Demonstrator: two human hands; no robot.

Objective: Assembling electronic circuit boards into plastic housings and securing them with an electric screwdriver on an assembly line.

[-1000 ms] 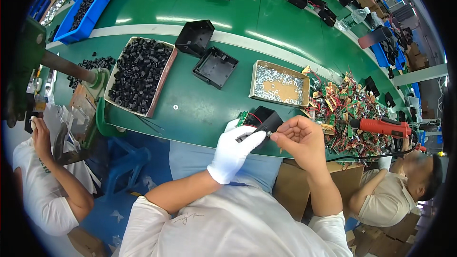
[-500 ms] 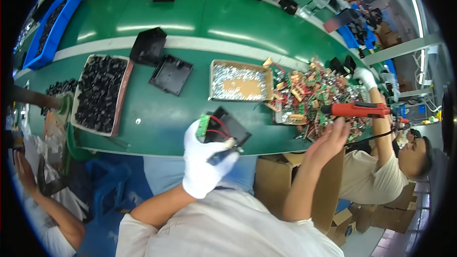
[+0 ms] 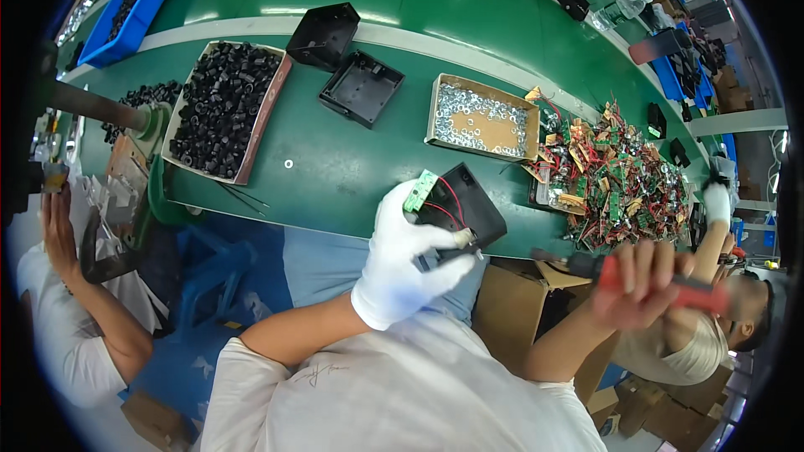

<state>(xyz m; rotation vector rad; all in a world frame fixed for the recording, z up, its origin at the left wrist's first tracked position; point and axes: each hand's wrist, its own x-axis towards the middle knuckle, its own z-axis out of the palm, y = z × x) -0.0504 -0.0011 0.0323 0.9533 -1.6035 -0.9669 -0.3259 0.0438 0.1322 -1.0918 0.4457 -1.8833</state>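
Observation:
My left hand (image 3: 410, 255), in a white glove, grips a black plastic box (image 3: 471, 205) at the bench's front edge. A small green circuit board (image 3: 421, 190) with red wires stands out of the box beside my thumb. Between thumb and fingers, some small part at the box's near side is too small to name. My bare right hand (image 3: 641, 280) is closed around a red electric screwdriver (image 3: 703, 295), blurred by motion. Its dark tip points left, toward the box, and is apart from it.
A carton of black caps (image 3: 222, 109) and two black boxes (image 3: 362, 88) lie at the left. A carton of metal washers (image 3: 477, 121) adjoins a heap of wired circuit boards (image 3: 620, 176). One washer (image 3: 289, 164) lies alone. Co-workers sit on both sides.
My right hand, open below the hanging screwdriver before, has taken hold of it and brought it down. My left hand still holds the box. The whole view has shifted.

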